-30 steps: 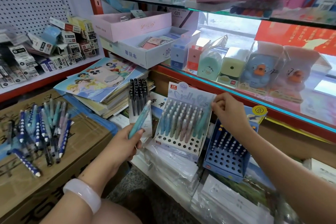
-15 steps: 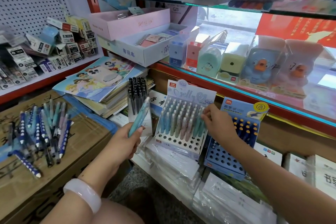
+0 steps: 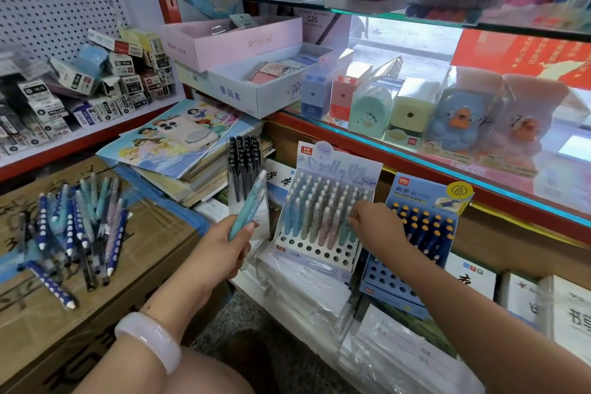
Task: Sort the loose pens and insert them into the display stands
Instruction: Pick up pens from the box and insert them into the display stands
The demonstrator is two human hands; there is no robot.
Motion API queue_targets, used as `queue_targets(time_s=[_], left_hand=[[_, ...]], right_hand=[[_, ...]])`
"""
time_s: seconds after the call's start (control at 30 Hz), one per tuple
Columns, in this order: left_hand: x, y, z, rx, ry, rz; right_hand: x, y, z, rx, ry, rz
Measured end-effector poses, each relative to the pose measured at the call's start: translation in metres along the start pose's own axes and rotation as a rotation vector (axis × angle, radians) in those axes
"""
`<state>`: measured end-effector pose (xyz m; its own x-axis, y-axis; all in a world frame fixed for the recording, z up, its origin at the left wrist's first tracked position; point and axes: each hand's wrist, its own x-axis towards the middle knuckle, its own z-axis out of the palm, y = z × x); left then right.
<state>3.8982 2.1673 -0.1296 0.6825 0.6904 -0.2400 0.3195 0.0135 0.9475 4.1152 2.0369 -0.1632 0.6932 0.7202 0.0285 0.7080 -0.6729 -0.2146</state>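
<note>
My left hand (image 3: 220,251) grips a teal pen (image 3: 248,207), held upright and tilted right. My right hand (image 3: 374,222) pinches a teal pen standing in the right side of the white pastel display stand (image 3: 316,253), whose front rows of holes are bare. To its right stands a blue display stand (image 3: 387,280) with dark blue pens at the back. A clear stand of black pens (image 3: 243,163) is behind my left hand. A heap of loose pens (image 3: 76,227), blue dotted and pastel, lies on a cardboard box at the left.
The cardboard box (image 3: 41,323) fills the lower left. Stacked books (image 3: 179,150) with a phone on top lie behind it. Wrapped notebook packs (image 3: 319,294) lie under the stands. A glass shelf (image 3: 447,166) carries sharpeners, and small boxes are piled at the far left.
My right hand has come down from the top right of the pastel stand to the pens in its right-hand rows. The left hand with the teal pen has hardly moved.
</note>
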Motion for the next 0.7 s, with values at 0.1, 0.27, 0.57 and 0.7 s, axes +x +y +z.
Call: queue_targets(time_s=[0.1,0.27,0.57,0.7], left_hand=[[-0.002,0.0,-0.001,-0.013,-0.02,0.003],[-0.004,0.0,0.003,0.025,-0.122,0.07],[-0.011,0.005,0.008,0.063,-0.262,0.083],[-0.007,0.001,0.006,0.113,-0.224,0.031]], right_hand=[[0.001,-0.001,-0.008,0.0,-0.032,0.009],[-0.012,-0.034,-0.037,0.408,0.102,-0.033],[-0.02,-0.083,-0.051,1.09,-0.232,-0.035],[-0.016,-0.065,-0.062,1.25,-0.118,0.038]])
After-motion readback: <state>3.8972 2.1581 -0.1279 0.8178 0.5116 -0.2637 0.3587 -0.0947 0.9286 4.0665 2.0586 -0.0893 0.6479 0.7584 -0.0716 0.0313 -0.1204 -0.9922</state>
